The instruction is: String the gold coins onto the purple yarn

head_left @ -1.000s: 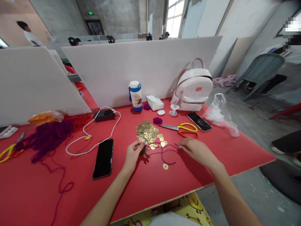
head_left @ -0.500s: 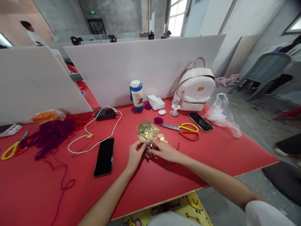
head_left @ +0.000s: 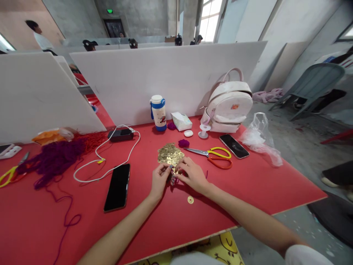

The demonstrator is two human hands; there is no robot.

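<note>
Yarn [head_left: 55,158], purple and tangled, lies heaped at the far left of the red table [head_left: 248,184] with one strand trailing toward the near edge, beside yellow-handled snips [head_left: 9,176], probably kept there as stock within reach. Next comes a white cable [head_left: 110,154] looping from a black charger [head_left: 120,135], then a dark phone [head_left: 117,187] lying face up, clear of the work. At the centre the left hand [head_left: 159,181] and right hand [head_left: 193,175] meet, fingertips touching just at the near edge of the coin pile [head_left: 170,154]. Both hands have their fingers drawn together in a pinch on something small between them, seemingly a coin on a purple cord [head_left: 173,180]; the piece itself is mostly hidden by the fingers, so I cannot tell exactly what each one clamps. Working so close to the pile looks like a way to keep the next coin within reach. One loose coin [head_left: 190,200] lies apart on the table, just nearer than the right wrist. Behind the pile stand a bottle [head_left: 159,112] and a tissue pack [head_left: 181,120] against the white divider, out of the way. Right of the pile, scissors [head_left: 213,154] with yellow and orange handles lie near the right hand, handles turned toward it. Further right are a second phone [head_left: 234,146], a white backpack [head_left: 228,105] and a crumpled plastic bag [head_left: 259,138].
</note>
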